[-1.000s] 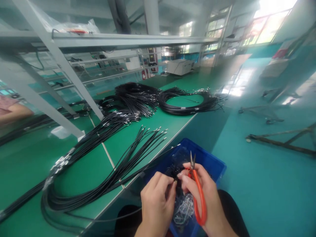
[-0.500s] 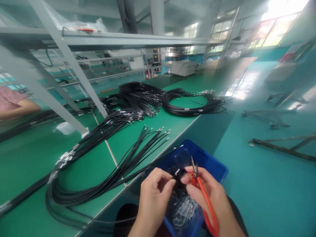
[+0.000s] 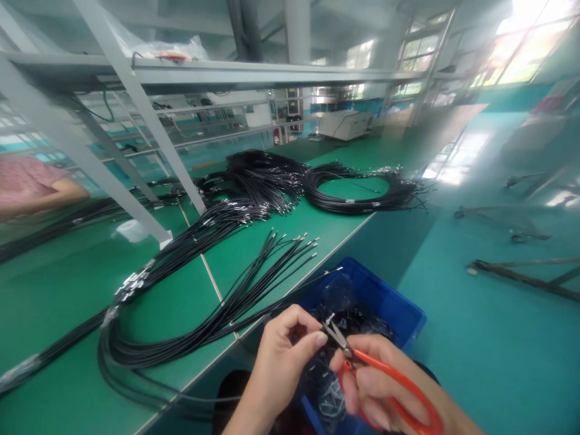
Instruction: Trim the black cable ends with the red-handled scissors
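Between thumb and forefinger, my left hand (image 3: 290, 350) pinches the end of a black cable, whose small white tip sticks out past the fingers. My right hand (image 3: 376, 374) is wrapped round the red-handled scissors (image 3: 394, 377). Their blades are slightly parted and reach to the cable tip beside my left fingertips; whether they touch it I cannot tell. Below both hands stands a blue bin (image 3: 410, 320) holding black scraps and clear plastic bits (image 3: 333, 399). A bundle of black cables (image 3: 181, 350) curves along the bench edge to my left.
On the green bench (image 3: 172, 311) lie a coiled cable ring (image 3: 348, 205) and a heap of black cables (image 3: 267, 175). Grey shelf posts (image 3: 149, 121) rise from the bench. Across it, a person's arm (image 3: 67, 190) shows at the left. Wheeled stands (image 3: 521, 266) are on the floor at right.
The scissors have swung from pointing upward to pointing left, with their blades now at the cable tip. My left hand still pinches the cable. The view has shifted slightly.
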A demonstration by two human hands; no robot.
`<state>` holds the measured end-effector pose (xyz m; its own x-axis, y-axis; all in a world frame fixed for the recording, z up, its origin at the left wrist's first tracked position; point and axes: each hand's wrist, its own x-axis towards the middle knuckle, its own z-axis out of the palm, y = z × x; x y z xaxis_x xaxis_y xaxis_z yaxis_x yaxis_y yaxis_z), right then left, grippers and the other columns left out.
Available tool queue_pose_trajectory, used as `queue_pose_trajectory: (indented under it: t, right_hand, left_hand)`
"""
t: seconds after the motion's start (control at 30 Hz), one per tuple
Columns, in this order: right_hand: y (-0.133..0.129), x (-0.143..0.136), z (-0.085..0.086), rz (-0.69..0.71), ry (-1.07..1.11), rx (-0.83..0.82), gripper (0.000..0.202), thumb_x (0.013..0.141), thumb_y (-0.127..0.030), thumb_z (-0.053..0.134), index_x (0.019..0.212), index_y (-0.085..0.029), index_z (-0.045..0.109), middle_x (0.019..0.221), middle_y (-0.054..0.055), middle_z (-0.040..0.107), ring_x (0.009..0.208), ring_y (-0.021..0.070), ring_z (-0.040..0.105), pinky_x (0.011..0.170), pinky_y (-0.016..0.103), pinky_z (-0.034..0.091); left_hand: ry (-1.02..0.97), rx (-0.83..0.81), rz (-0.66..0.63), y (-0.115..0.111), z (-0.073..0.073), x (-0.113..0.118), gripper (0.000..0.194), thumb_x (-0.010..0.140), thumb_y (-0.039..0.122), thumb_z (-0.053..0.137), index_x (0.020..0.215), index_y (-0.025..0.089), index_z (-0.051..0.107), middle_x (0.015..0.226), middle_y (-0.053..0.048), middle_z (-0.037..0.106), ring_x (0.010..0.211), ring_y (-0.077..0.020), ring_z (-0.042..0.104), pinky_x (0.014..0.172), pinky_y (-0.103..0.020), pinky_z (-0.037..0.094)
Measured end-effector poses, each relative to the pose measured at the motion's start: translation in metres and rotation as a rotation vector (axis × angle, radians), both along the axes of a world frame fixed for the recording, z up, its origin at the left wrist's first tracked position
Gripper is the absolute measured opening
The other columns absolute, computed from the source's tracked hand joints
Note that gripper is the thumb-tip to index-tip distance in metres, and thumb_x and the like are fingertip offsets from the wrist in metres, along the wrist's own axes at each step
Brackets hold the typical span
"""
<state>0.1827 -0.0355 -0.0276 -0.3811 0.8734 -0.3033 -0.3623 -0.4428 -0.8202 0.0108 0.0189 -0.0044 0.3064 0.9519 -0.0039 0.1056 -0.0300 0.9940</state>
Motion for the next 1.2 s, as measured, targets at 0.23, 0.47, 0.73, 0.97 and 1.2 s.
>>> queue_pose_trajectory:
  t: [0.23,0.47,0.73,0.97,1.2]
  right_hand:
    - [0.008,0.002,0.015,0.073,-0.027,-0.013,0.033,0.073,-0.036,0.064,0.094,-0.014,0.055,0.064,0.004,0.066,0.035,0.0027,0.04,0.037,0.016,0.026]
    - [0.005,0.002,0.01,0.067,-0.381,-0.011,0.025,0.064,-0.025,0.07,0.082,-0.017,0.055,0.051,-0.002,0.061,0.028,0.002,0.035,0.029,0.013,0.023]
    - [0.009,0.02,-0.008,-0.396,-0.27,0.124,0.036,0.068,-0.042,0.072,0.091,-0.018,0.059,0.053,-0.001,0.058,0.033,0.003,0.034,0.034,0.017,0.021]
    - [0.014,0.013,-0.002,-0.478,-0.191,0.138,0.033,0.067,-0.037,0.073,0.09,-0.017,0.059,0.054,0.0,0.059,0.035,0.0034,0.038,0.036,0.017,0.024]
    - [0.015,0.014,-0.006,-0.559,-0.15,0.103,0.034,0.066,-0.036,0.074,0.091,-0.017,0.059,0.055,-0.001,0.059,0.037,0.0057,0.04,0.038,0.019,0.027]
  left_hand:
    - [0.06,0.051,0.003,0.001,-0.002,-0.001,0.01,0.076,0.022,0.063,0.069,0.016,0.059,0.063,0.002,0.055,0.058,-0.0105,0.047,0.056,-0.021,0.038]
    - [0.301,0.139,0.018,-0.001,-0.015,0.004,0.007,0.076,0.016,0.06,0.07,0.018,0.059,0.065,0.003,0.057,0.061,-0.012,0.051,0.057,-0.021,0.04]
    - [1.096,0.466,0.106,0.021,-0.028,-0.011,0.01,0.08,0.02,0.057,0.088,0.021,0.062,0.093,-0.006,0.062,0.092,-0.0248,0.053,0.077,-0.034,0.04]
    - [1.093,0.425,0.134,0.046,-0.027,-0.047,0.007,0.077,0.016,0.057,0.072,0.022,0.058,0.076,-0.001,0.059,0.08,-0.0207,0.054,0.064,-0.028,0.036]
    - [0.923,0.335,0.097,0.062,-0.02,-0.059,0.004,0.075,0.018,0.055,0.074,0.022,0.054,0.068,0.004,0.059,0.063,-0.0144,0.056,0.057,-0.023,0.037]
